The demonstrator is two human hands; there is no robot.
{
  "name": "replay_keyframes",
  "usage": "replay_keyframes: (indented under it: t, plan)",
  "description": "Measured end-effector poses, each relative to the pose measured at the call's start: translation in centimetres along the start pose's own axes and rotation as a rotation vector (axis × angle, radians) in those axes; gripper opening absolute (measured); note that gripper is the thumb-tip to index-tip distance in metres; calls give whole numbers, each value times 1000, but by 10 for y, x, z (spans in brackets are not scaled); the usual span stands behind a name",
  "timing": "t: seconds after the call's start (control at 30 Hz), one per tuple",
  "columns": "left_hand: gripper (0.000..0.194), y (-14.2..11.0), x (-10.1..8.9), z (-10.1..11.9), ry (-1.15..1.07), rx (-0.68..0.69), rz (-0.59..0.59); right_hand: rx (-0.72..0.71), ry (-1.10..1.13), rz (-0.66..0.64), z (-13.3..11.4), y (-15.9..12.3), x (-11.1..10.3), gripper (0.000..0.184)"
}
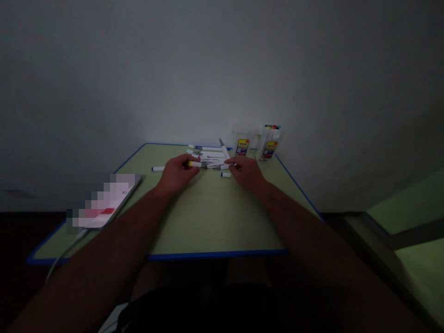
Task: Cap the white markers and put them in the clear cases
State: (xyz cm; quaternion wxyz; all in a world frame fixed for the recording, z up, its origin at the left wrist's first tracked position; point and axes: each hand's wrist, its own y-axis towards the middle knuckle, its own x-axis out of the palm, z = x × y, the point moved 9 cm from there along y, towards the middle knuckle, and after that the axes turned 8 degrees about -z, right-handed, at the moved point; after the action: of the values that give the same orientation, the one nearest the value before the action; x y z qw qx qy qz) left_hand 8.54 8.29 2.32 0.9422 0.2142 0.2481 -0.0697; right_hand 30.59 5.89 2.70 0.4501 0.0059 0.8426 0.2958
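My left hand (pixel 177 173) is closed, thumb and forefinger pinching a white marker cap with a yellow end (pixel 194 164). Facing it, my right hand (pixel 247 172) has its fingers bent together around a white marker (pixel 222 167) whose grey tip points left. Between and behind both hands lies a pile of white markers (pixel 212 154), several of them uncapped. One uncapped marker (pixel 225 149) leans with its grey tip up, just beyond my right fingertips; whether they touch it is unclear. A dark-blue-ended cap (pixel 225 175) rests beside my right fingers.
Two clear plastic marker cases stand at the back right; one case (pixel 242 141) shows no markers, the other case (pixel 269 142) holds several colourful ones. A blue-ended marker (pixel 157 169) lies left of my left hand. A blurred tablet-like device (pixel 120 199) with a cable (pixel 65 252) occupies the table's left side.
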Motion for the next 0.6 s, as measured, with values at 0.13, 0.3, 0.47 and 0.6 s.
replay_keyframes:
  t: [0.13, 0.3, 0.47, 0.6]
  plan:
    - [24, 0, -1, -2, 34, -1, 2, -6, -6, 13, -1, 0, -1, 28]
    - [20, 1, -1, -5, 43, -3, 1, 5, 32, 21, 2, 0, 0, 26]
    - [18, 0, -1, -5, 49, -32, 2, 163, 375, 31, 19, 1, 3, 19]
    - [19, -1, -1, -4, 61, -41, -3, 357, 845, -44, 32, -1, 15, 15]
